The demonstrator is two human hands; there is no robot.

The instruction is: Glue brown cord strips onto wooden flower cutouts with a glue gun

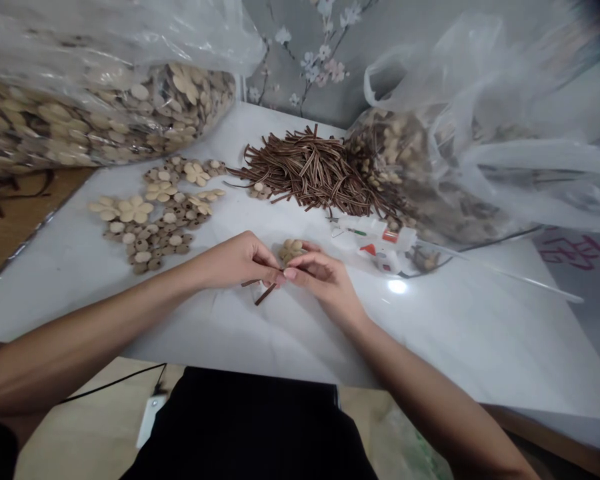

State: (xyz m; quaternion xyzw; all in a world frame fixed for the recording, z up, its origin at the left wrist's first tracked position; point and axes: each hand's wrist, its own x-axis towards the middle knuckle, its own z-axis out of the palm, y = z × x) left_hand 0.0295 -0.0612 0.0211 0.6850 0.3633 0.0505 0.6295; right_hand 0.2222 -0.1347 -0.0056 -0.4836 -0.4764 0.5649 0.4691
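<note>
Both hands meet over the white table, fingertips pinched together. My left hand [257, 263] is closed on a thin brown strip [265, 294], whose ends stick out below its fingers. My right hand [325, 277] is closed around a beige flower-shaped piece [291, 249], which shows between the two hands. Its thumb and finger also press at the strip near the left fingertips. Just how the strip passes through the flower is hidden by the fingers.
Loose beige and grey-brown flowers [153, 233] lie to the left. A heap of brown strips [310, 170] is at the back. Right of my hands lies a white glue gun [393, 245]. Filled plastic bags stand at the back left [95, 120] and right [430, 160].
</note>
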